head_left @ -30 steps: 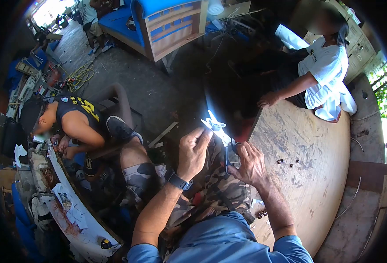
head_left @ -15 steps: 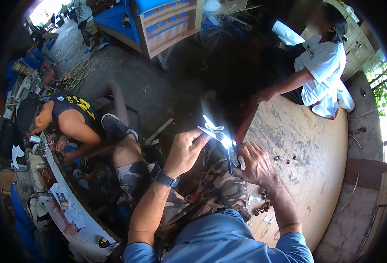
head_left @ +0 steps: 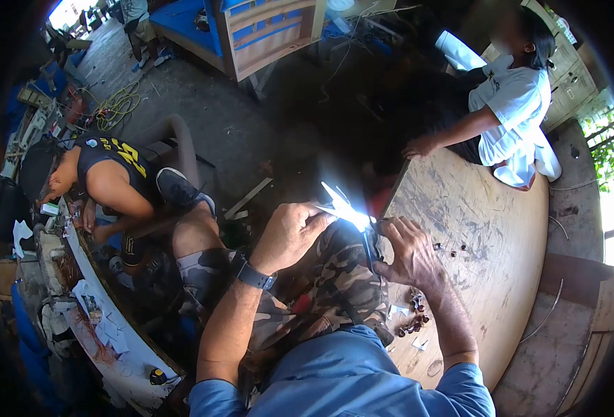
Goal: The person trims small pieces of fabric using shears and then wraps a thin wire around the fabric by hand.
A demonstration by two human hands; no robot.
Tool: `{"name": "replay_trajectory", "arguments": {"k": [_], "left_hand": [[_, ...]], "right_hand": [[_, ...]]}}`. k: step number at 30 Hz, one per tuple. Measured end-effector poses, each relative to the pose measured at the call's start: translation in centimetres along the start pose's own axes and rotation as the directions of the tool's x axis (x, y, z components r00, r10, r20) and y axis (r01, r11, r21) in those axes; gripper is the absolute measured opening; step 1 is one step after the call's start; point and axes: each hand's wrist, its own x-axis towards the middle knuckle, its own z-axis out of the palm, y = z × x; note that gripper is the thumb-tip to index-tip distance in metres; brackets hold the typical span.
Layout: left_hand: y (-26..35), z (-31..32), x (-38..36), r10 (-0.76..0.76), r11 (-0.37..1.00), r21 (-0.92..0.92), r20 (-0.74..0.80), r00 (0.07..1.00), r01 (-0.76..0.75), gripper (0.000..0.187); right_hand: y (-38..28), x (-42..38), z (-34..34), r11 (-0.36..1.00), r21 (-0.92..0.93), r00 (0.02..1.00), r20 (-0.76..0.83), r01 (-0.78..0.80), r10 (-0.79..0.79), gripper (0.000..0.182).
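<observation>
My left hand (head_left: 286, 236), with a dark watch on the wrist, pinches a thin white piece (head_left: 333, 198) that looks like paper. Strong glare washes out much of it. In my right hand (head_left: 412, 256) is a pair of scissors with dark handles (head_left: 370, 247). Their blades point up and left into the glare at the white piece, so I cannot see how far apart they are. Both hands are above my camouflage-clad lap, beside the wooden tabletop (head_left: 484, 208).
Small dark brown pieces (head_left: 412, 320) and white scraps (head_left: 421, 345) lie on the tabletop near my right forearm. A person in a white shirt (head_left: 515, 97) sits at its far edge. Another person in a dark sleeveless top (head_left: 116, 167) bends over a cluttered bench (head_left: 116, 368) at left.
The white piece and scissors have shifted slightly against each other, and the forked shape looks narrower under the glare. My left hand stays pinched; my view has moved a little.
</observation>
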Motion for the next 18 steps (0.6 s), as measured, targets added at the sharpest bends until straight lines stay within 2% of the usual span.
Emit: {"name": "replay_trajectory", "arguments": {"k": [2,5,6,10,14,17,18], "left_hand": [[0.6,-0.3,-0.1,-0.014,0.998,0.063,0.025,1.0,0.013,0.023],[-0.2,-0.3,-0.1,-0.002,1.0,0.012,0.045,0.999,0.002,0.021],[-0.2,-0.4,-0.1,-0.003,1.0,0.015,0.065,0.998,0.002,0.02],[0.0,-0.8,-0.1,-0.014,0.999,0.034,0.149,0.989,0.009,0.016],[-0.4,-0.5,-0.1,0.026,0.998,-0.063,0.203,0.979,-0.013,0.016],[0.2,-1.1,-0.1,0.011,0.992,-0.124,0.251,0.968,0.021,0.019],[-0.1,-0.9,-0.1,0.052,0.993,-0.117,0.235,0.97,-0.025,0.019]], "right_hand": [[-0.3,0.5,-0.9,0.996,-0.088,0.999,0.04,-0.009,0.013,0.071],[0.0,0.3,-1.9,0.987,-0.156,0.999,0.02,0.047,-0.044,0.075],[0.3,0.1,-2.1,0.987,-0.161,0.997,0.077,0.028,-0.016,0.08],[0.8,-0.4,-2.5,0.975,-0.197,0.992,0.091,0.101,-0.084,0.084],[0.5,-0.2,-3.7,0.969,-0.212,0.987,0.122,0.127,-0.103,0.08],[0.7,-0.4,-4.1,0.972,-0.155,0.98,0.123,0.174,-0.156,0.074],[0.8,-0.5,-4.1,0.971,-0.144,0.979,0.104,0.192,-0.178,0.071]]}}
